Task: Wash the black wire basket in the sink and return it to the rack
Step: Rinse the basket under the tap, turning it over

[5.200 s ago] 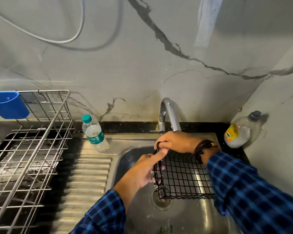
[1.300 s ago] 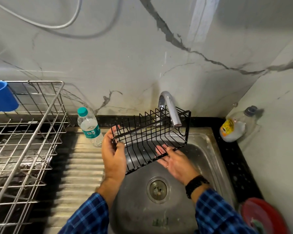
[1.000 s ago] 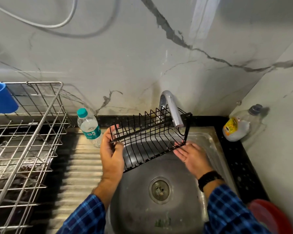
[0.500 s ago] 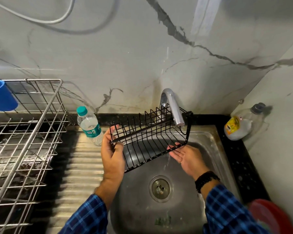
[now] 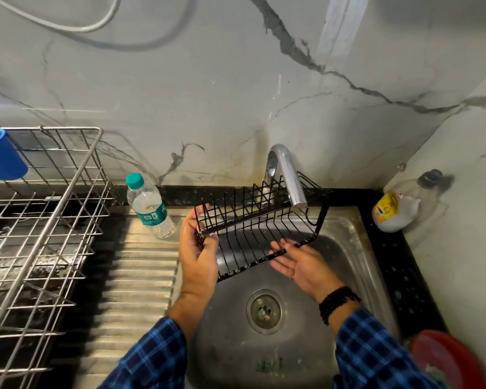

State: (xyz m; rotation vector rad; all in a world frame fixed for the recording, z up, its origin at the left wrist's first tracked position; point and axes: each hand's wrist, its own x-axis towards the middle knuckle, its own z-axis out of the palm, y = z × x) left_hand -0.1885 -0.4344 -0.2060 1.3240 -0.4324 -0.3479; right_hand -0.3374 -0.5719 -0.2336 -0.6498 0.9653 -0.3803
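Note:
The black wire basket (image 5: 260,224) hangs tilted over the steel sink (image 5: 357,256), right under the curved tap (image 5: 288,175). My left hand (image 5: 198,248) grips its left end, thumb over the rim wire. My right hand (image 5: 300,263) lies flat with fingers spread, its fingertips touching the basket's lower front edge. No water stream is visible at the spout. The steel dish rack (image 5: 40,234) stands at the left on the counter.
A water bottle (image 5: 149,206) with a teal cap stands on the ribbed drainboard (image 5: 129,290) between rack and sink. A blue cup (image 5: 0,155) hangs on the rack's back. A soap bottle (image 5: 396,209) leans in the right corner. A red lid (image 5: 443,360) lies at the bottom right.
The basket was lifted out of the sink and turned under the tap. In the last second my right hand slid along its lower front edge; the left grip stayed.

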